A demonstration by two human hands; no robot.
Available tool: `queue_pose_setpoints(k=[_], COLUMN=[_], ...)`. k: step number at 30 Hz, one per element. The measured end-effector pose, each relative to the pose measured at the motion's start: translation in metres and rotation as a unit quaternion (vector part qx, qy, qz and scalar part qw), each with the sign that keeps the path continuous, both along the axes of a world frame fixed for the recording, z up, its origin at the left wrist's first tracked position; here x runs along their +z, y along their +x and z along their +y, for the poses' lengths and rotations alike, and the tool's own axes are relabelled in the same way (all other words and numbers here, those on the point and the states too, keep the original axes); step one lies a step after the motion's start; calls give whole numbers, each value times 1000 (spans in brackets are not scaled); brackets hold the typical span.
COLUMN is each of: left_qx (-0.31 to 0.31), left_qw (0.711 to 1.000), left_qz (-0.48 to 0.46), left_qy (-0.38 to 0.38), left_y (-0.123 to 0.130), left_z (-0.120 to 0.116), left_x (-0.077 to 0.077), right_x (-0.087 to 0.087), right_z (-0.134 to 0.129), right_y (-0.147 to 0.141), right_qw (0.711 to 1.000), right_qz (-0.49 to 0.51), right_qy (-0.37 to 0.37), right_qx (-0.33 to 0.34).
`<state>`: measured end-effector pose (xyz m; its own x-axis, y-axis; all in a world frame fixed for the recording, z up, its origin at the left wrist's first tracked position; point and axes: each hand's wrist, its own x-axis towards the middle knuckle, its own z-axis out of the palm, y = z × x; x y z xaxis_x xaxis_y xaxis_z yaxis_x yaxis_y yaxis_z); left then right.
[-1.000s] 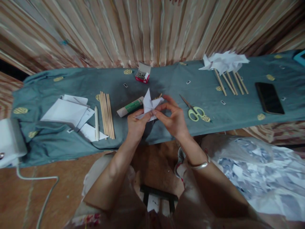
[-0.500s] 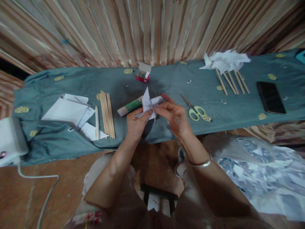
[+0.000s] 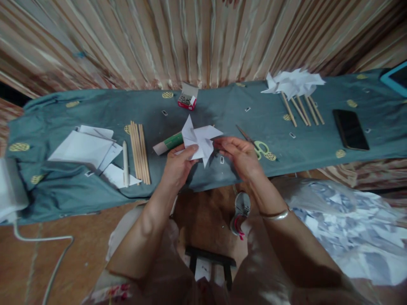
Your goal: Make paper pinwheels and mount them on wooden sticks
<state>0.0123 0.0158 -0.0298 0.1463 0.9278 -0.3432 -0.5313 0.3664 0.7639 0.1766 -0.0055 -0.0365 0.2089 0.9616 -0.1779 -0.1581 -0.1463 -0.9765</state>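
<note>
A white paper pinwheel [image 3: 199, 139] with folded blades is held over the middle of the table. My left hand [image 3: 179, 168] pinches it at the lower left, thumb on top and fingers underneath. My right hand [image 3: 244, 157] is just right of the pinwheel, thumb and fingertips pressed together; whatever may be between them is too small to make out. Behind the pinwheel lies a white-and-green tube [image 3: 168, 143], partly covered by paper and hand. Scissors [image 3: 261, 148] with light green handles lie beyond my right hand, which hides part of them. A red box of small metal pins [image 3: 187, 101] stands open farther back.
Wooden sticks [image 3: 140, 152], a white pen [image 3: 126, 163] and paper sheets [image 3: 81, 148] lie on the left. Several finished pinwheels [image 3: 295, 82] on sticks and a black phone [image 3: 351, 129] are on the right. A bag of paper pieces [image 3: 346, 228] sits below the table's right side.
My right hand has drawn away to the right from the pinwheel's centre. The pinwheel has turned to show its front, still in my left hand. The view has shifted slightly.
</note>
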Motion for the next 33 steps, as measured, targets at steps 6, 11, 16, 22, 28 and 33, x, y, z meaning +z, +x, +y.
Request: queue_pose_setpoints(k=[6, 11, 16, 22, 28, 33], left_qx=[-63, -48, -23, 2, 9, 3], left_qw=[998, 999, 999, 997, 990, 980], left_qz=[-10, 12, 26, 74, 131, 187], left_qy=[-19, -4, 8, 25, 43, 68], left_y=[-1, -1, 0, -1, -2, -2], left_z=[2, 2, 0, 0, 1, -1], left_x=[-2, -4, -7, -11, -15, -13], right_x=[8, 11, 11, 13, 14, 12], right_z=[-1, -3, -5, -5, -6, -7], right_y=[-11, -11, -10, -10, -9, -9], right_qw=[975, 971, 977, 985, 992, 994], right_qz=[187, 200, 168, 112, 54, 11], right_qy=[-93, -101, -94, -89, -85, -71], right_qx=[77, 89, 91, 91, 79, 86])
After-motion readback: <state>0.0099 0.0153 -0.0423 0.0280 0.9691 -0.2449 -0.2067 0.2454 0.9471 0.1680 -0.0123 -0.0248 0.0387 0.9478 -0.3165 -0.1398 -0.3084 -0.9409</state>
